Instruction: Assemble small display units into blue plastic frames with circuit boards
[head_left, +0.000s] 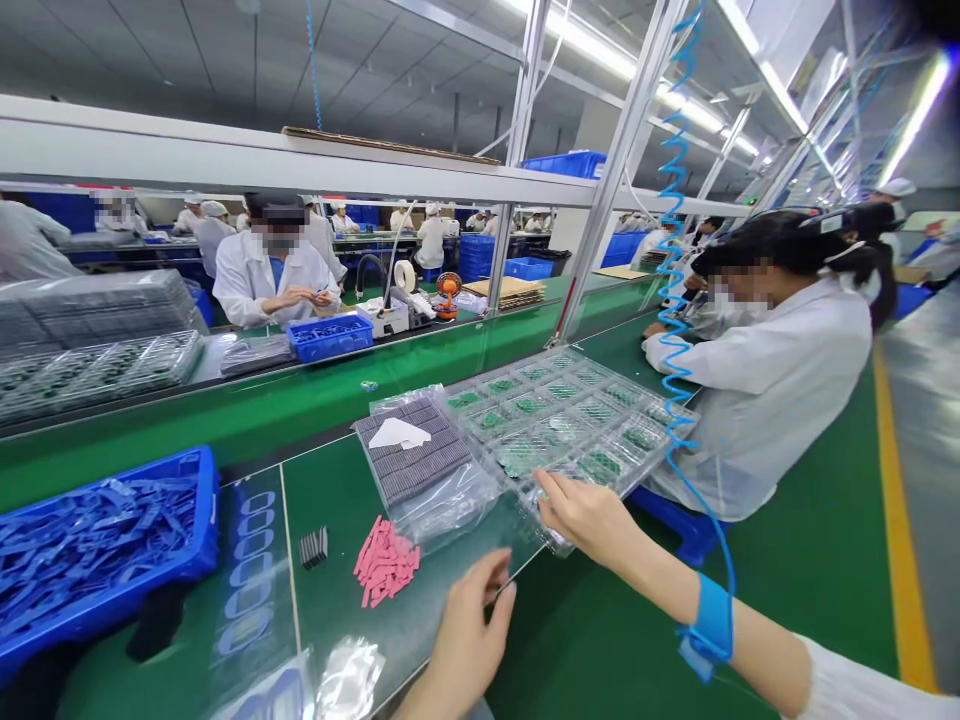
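My right hand [581, 515], a blue wrist strap [709, 620] on its wrist, reaches over the near corner of a clear plastic tray [551, 430]. Its fingers are bent together beside a green circuit board [519, 458] in a near compartment; anything pinched there is hidden. My left hand [474, 622] hovers by the table's front edge, fingers curved, thumb apart, nothing in it. To its left lies a pile of pink strips [386, 562]. Beyond, a plastic bag [450, 500] partly covers rows of dark grey pieces [416, 460], topped by a white scrap of paper [400, 433].
On the left stands a blue bin [206, 510] full of blue strips. Several dark pieces [313, 547] sit near the pink pile. A coiled blue cord [675, 300] runs to my wrist strap. A co-worker [780, 380] sits close on the right; another person [274, 265] works opposite.
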